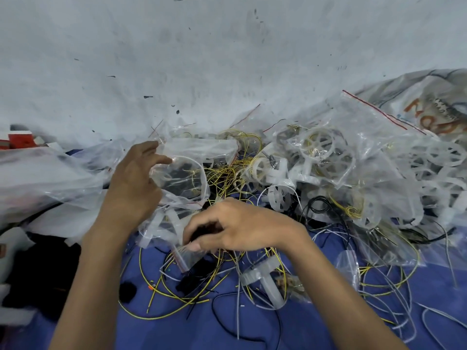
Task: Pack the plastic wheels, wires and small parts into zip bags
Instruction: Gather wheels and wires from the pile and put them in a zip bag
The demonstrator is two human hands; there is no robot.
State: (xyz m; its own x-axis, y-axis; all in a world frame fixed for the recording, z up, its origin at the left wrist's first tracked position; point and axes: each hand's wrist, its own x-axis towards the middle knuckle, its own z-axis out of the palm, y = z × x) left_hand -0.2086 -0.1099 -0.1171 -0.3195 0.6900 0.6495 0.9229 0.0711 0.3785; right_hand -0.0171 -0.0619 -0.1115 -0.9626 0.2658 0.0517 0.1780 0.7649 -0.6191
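A heap of clear zip bags, white plastic wheels (317, 147), and yellow, white and black wires (225, 173) covers the blue surface (303, 332). My left hand (134, 183) reaches into the pile and touches a clear zip bag (187, 168) that holds wires and dark parts; its fingers are spread and loosely bent. My right hand (237, 228) hovers lower, fingers curled down over a small clear bag (187, 256) with a dark part at its fingertips. A white T-shaped plastic part (265, 276) lies among the loose wires below that hand.
A large clear bag with a red zip strip (379, 147) holds wheels at right. A printed sack (434, 107) lies far right. A scuffed white wall (202, 59) stands behind. Crumpled plastic sheeting (45, 178) and a red box (21, 140) sit at left.
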